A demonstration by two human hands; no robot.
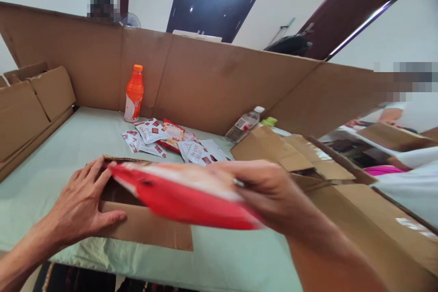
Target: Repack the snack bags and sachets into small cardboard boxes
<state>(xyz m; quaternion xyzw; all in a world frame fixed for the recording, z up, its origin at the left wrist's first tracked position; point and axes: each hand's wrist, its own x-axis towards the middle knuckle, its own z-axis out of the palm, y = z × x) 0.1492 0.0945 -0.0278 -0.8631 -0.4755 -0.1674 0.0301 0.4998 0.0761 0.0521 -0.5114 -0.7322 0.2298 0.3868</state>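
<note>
My right hand (pixel 265 187) is closed on the right end of a red and white plastic packet (pixel 191 196), smeared by motion. The packet hangs over a small open cardboard box (pixel 150 228) and hides much of its inside. My left hand (pixel 85 200) grips the left end of that box, fingers over the far corner and thumb on the near flap. Behind the box lie several white sachets printed "Super Meal" (pixel 150 131) and another red packet (pixel 173 133). More white sachets (pixel 198 153) lie to their right.
An orange-capped bottle (pixel 134 93) stands by the cardboard partition (pixel 212 77). A clear bottle (pixel 244 125) leans at the right, near a green cap (pixel 269 121). Open cartons (pixel 301 159) crowd the right, another carton (pixel 34 105) the left. A co-worker's white sleeve (pixel 410 182) shows far right.
</note>
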